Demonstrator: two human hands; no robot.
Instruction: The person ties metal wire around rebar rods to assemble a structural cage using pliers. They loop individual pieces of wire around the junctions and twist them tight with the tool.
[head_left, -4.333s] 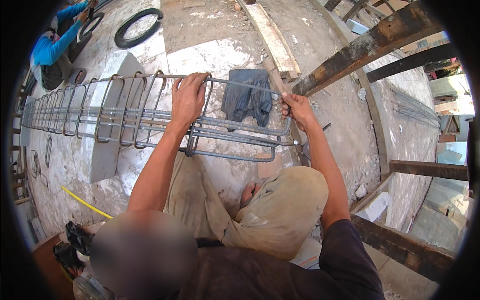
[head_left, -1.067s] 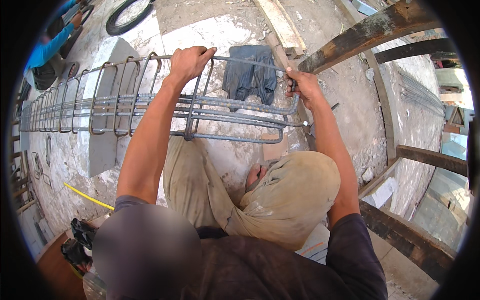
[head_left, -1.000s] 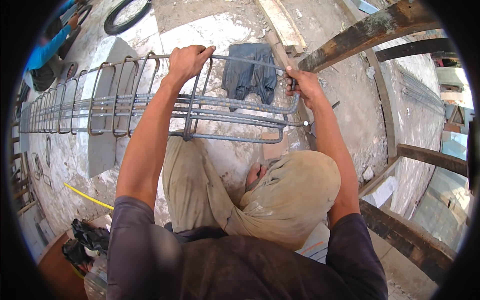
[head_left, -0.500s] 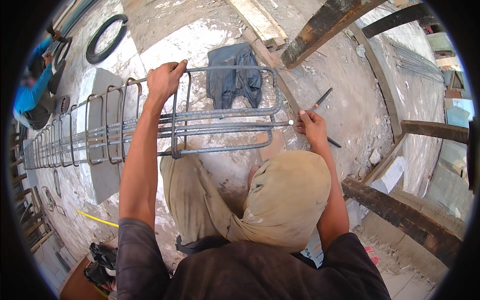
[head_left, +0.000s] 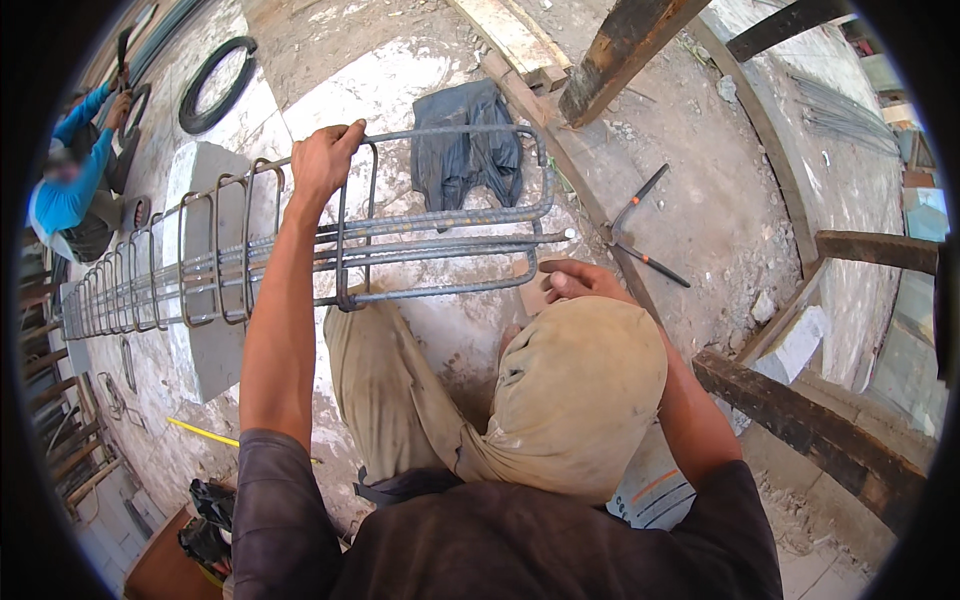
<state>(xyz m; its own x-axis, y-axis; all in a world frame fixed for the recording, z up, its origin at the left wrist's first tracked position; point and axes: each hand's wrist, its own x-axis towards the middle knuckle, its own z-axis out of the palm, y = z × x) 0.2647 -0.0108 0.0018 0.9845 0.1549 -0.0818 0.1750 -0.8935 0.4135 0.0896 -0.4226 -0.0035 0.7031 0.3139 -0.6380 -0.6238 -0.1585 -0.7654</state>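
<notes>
A long cage of steel reinforcing bars (head_left: 440, 247) with square stirrups runs from the far left to in front of my knees. My left hand (head_left: 325, 165) is closed around its upper bar, beside a stirrup near the bent bar ends. Just past my right knee, my right hand (head_left: 575, 281) hovers by the lower bent end of the cage, fingers apart and apparently empty. On the ground beyond it lies a pair of tying pincers (head_left: 655, 265), handles spread, black with orange bands.
A pale block (head_left: 205, 350) supports the cage. A dark plastic bag (head_left: 468, 145) lies behind the bar ends. Coiled black wire (head_left: 216, 85) rests at upper left, near a person in blue sleeves (head_left: 90, 195). Timber props (head_left: 625, 60) and beams (head_left: 800, 425) stand at right.
My right hand has let go of the pincers, which now lie on the ground, and has drawn back toward my knee. My left hand keeps its hold on the cage.
</notes>
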